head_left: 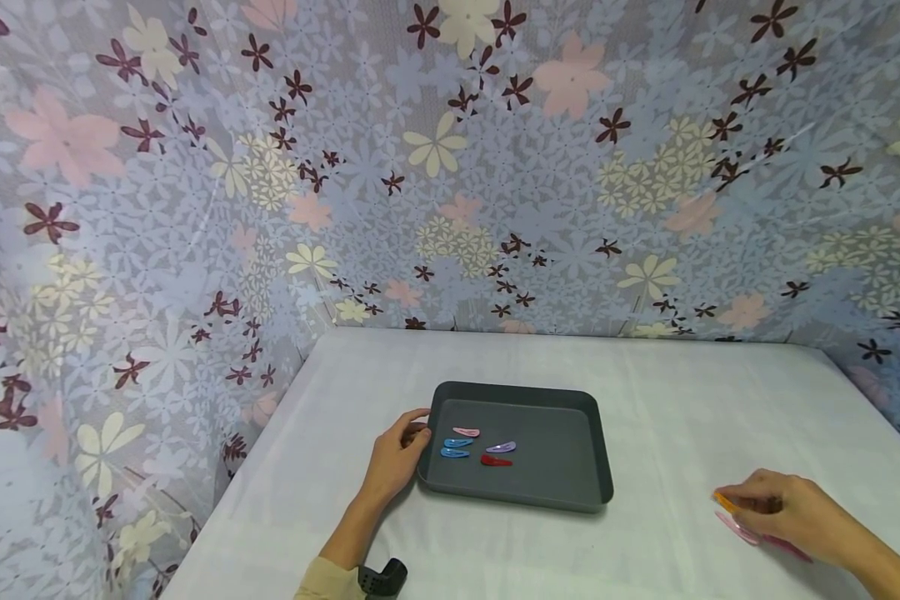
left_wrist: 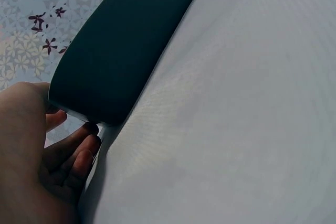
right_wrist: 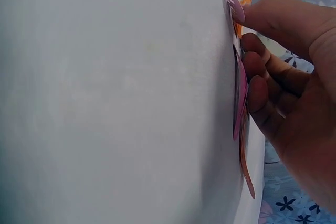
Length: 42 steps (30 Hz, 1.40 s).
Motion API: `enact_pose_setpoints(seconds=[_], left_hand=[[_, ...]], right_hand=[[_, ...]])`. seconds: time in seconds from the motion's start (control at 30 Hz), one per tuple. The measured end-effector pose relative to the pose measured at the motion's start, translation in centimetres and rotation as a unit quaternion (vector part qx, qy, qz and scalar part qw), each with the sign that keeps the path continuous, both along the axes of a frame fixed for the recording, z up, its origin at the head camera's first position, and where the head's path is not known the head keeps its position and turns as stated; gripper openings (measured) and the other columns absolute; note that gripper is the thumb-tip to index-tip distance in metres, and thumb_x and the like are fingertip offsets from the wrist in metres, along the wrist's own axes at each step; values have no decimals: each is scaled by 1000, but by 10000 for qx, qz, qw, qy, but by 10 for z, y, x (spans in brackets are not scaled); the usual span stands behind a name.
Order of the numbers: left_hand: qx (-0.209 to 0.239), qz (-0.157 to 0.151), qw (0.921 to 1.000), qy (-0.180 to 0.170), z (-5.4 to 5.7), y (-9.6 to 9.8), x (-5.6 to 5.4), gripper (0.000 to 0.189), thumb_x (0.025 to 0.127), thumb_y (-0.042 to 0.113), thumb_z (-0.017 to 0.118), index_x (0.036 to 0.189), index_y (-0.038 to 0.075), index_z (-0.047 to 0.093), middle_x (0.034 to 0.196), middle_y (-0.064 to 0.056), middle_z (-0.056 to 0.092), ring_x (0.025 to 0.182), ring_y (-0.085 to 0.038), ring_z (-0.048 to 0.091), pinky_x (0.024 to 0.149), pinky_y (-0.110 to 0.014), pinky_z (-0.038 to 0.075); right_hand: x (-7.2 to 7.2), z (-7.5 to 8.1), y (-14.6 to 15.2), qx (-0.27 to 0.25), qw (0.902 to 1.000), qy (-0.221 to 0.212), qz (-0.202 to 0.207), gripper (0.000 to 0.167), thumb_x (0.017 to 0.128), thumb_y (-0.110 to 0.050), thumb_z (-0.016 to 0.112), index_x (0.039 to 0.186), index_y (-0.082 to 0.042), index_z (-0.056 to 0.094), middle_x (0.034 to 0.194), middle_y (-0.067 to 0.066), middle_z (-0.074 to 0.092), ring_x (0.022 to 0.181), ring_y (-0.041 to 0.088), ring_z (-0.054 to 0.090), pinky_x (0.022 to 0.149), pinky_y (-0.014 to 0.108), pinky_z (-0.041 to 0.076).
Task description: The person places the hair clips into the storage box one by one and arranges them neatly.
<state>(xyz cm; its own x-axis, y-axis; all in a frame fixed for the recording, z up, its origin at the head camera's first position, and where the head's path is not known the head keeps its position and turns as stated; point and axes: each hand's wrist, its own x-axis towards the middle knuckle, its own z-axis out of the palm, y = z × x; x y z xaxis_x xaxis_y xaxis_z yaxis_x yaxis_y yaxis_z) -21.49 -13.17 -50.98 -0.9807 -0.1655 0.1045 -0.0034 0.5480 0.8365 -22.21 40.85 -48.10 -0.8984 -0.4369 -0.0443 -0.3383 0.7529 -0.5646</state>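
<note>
The right hand (head_left: 795,512) pinched an orange clip (head_left: 725,502), its long axis slanting away leftward, well right of the tray (head_left: 551,454); the left hand (head_left: 396,454), much farther from that clip, gripped the tray's left edge. Beneath the right hand lay one light-pink clip (head_left: 737,529) and one deep-pink clip (head_left: 787,547), possibly more hidden. The tray held five: two blue clips (head_left: 456,453), one rose clip (head_left: 467,432), one purple clip (head_left: 501,447), one red clip (head_left: 497,460).
</note>
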Motion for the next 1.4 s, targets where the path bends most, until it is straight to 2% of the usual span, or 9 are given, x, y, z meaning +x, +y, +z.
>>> enact_pose_setpoints(seconds=[0.1,0.33,0.53,0.8,1.0,1.23,1.4], left_hand=[[-20,-20,10000,42,1,0,0,32,93,31,56,125,35,57,109,3,69,91,-9,60,84,-30,47],[-18,-5,10000,43,-1,1,-2,32,93,31,56,124,37,57,109,4,69,89,-9,59,83,-30,46],[-26,-8,10000,58,-1,1,-1,33,93,31,56,125,34,57,109,3,69,89,-9,60,83,-30,46],[-14,-10,10000,56,-1,1,-1,33,93,31,56,125,33,57,109,3,69,91,-10,61,84,-31,47],[-8,2,10000,20,-2,1,-1,33,93,31,56,125,34,57,110,3,69,91,-10,60,84,-32,47],[26,11,10000,18,0,0,0,33,93,30,56,126,33,57,110,2,69,91,-10,60,85,-32,47],[18,17,10000,2,0,0,0,33,93,31,56,125,35,57,110,3,69,91,-10,60,85,-32,47]], right_hand=[[1,0,0,27,10000,34,-53,35,82,-33,71,110,-12,71,85,-14,61,65,-4,42,54,21,34],[0,2,2,290,9986,-428,-74,39,84,-40,67,116,-17,68,89,-13,61,71,-5,43,59,20,34],[1,1,0,389,9991,-157,-20,38,83,-40,68,113,-16,70,86,-15,61,69,-6,43,59,19,35],[2,-1,0,425,9988,-223,-116,42,81,-43,68,112,-15,70,82,-15,60,65,-5,41,56,21,34],[1,-2,0,356,9993,-18,62,37,82,-38,69,112,-17,69,78,-16,55,65,-5,42,55,20,34],[2,-2,-2,277,9993,209,132,31,83,-33,70,110,-19,70,79,-14,57,66,-6,43,56,19,34],[3,-1,-3,266,9996,58,107,33,82,-35,70,109,-15,71,76,-16,56,62,-5,42,53,20,34]])
